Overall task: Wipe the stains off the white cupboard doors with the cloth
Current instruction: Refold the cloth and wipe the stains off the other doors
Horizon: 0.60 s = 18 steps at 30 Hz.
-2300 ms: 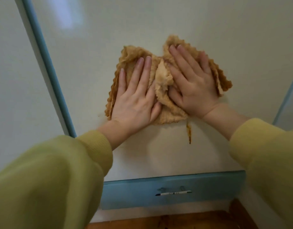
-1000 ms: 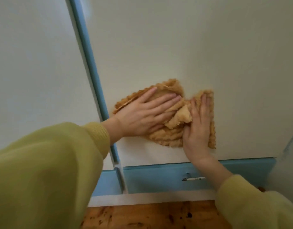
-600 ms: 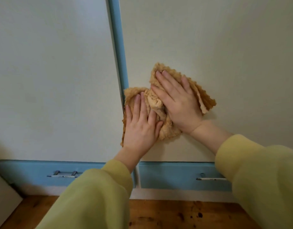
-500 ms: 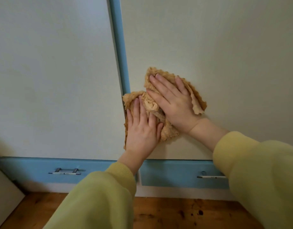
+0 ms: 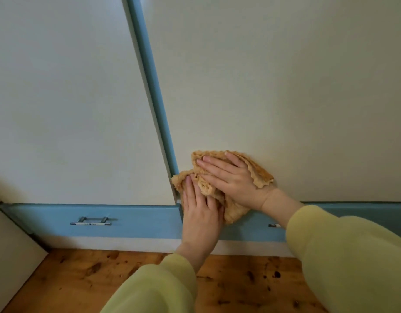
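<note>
Both flat palms pin cloth (image 5: pixel 258 175), bunched diagonally.

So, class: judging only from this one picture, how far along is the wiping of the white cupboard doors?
Done: no stains show on the right door, though faint ones could escape the camera. In hand: the left hand and right hand press the cloth flat on its bottom left corner, overlapping the blue trim. Left: the left door, untouched now, looks clean too.

cloth (image 5: pixel 260 175): middle hidden under both hands | right drawer handle (image 5: pixel 274 225): mostly behind sleeve (image 5: pixel 344 256) (only its left tip shows) | cupboard doors (image 5: pixel 285 86): tops cut off | stains: none discernible
</note>
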### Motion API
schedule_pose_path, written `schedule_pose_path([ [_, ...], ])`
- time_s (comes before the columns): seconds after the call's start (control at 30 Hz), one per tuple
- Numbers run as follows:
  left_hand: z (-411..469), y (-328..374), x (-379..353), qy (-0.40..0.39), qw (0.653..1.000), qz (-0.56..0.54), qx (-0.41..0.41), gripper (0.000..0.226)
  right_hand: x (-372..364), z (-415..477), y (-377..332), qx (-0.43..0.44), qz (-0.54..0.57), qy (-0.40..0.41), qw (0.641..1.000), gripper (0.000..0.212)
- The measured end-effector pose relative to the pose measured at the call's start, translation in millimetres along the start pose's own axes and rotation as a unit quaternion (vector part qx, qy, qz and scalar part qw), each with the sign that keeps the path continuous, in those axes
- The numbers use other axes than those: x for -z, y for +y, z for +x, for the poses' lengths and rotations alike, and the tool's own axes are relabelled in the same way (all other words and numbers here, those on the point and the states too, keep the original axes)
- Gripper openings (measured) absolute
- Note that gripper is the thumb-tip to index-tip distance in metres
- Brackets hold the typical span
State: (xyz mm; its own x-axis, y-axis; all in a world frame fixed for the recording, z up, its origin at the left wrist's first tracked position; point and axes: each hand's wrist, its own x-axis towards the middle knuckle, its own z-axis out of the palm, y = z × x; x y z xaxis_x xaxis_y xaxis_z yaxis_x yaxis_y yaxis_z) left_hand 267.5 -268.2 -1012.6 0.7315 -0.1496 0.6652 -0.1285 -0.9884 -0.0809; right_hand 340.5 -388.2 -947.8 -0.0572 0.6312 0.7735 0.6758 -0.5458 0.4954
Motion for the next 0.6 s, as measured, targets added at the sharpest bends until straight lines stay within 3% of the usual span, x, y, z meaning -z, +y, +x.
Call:
schedule_pose_path([
  [0.13, 5.3, 13.6, 6.7, 0.020, 0.999, 0.000, -0.049, 0.054, 20.7, -20.4, 16.3, -0.010, 0.013, 0.031, 0.999, 0.023],
  [0.3, 37.8, 39.7, 13.2, 0.058, 0.985, -0.010, -0.161, 0.055, 58.2, -61.9, 45.7, -0.076, -0.076, 0.030, 0.994, 0.027],
  [0.5, 81.8, 96.4, 22.2, 0.102, 0.950, -0.027, -0.293, 0.047, 110.8, -122.3, 66.3, -0.275, -0.129, -0.023, 0.952, 0.040],
  [0.6, 98.4, 139.6, 23.3, 0.114, 0.937, -0.003, -0.329, 0.052, 128.2, -137.7, 73.0, -0.429, -0.103, 0.061, 0.895, 0.046],
])
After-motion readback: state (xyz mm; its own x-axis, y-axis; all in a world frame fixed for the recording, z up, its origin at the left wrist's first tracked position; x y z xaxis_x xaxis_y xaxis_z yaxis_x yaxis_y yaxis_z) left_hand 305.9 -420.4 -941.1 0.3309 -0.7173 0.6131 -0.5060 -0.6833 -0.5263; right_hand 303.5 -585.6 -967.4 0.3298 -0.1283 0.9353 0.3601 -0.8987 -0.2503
